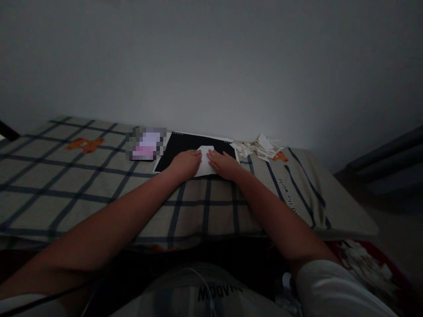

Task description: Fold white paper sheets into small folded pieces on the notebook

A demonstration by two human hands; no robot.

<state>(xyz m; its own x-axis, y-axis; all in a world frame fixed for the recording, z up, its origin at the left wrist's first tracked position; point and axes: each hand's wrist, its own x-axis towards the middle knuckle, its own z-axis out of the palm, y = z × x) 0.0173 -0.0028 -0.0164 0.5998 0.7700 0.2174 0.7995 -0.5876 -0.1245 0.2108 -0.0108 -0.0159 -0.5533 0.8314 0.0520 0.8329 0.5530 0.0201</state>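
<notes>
A white sheet of paper [206, 161] is shown at the middle of the near edge of a black board [181, 143]. Its far end is narrowed to a blunt top (judged to be the result of folding), so the work is taken to be partly done; how many folds are left cannot be told, the sheet being partly covered. The paper is lying between and under the two hands. Its left side is pressed by the left hand [187, 163], its right side by the right hand [224, 164]; in both, the fingers are laid flat, and neither is closed around the paper. A strip of it is left visible between the fingertips. Beyond the board's right edge, towards the table's far edge, loose papers [263, 148] are heaped. Beyond its left edge, a phone-like object [145, 147] (blurred into blocks) is placed. The table [99, 185] is covered by a checked cloth, and its far edge is set along a wall [211, 66].
</notes>
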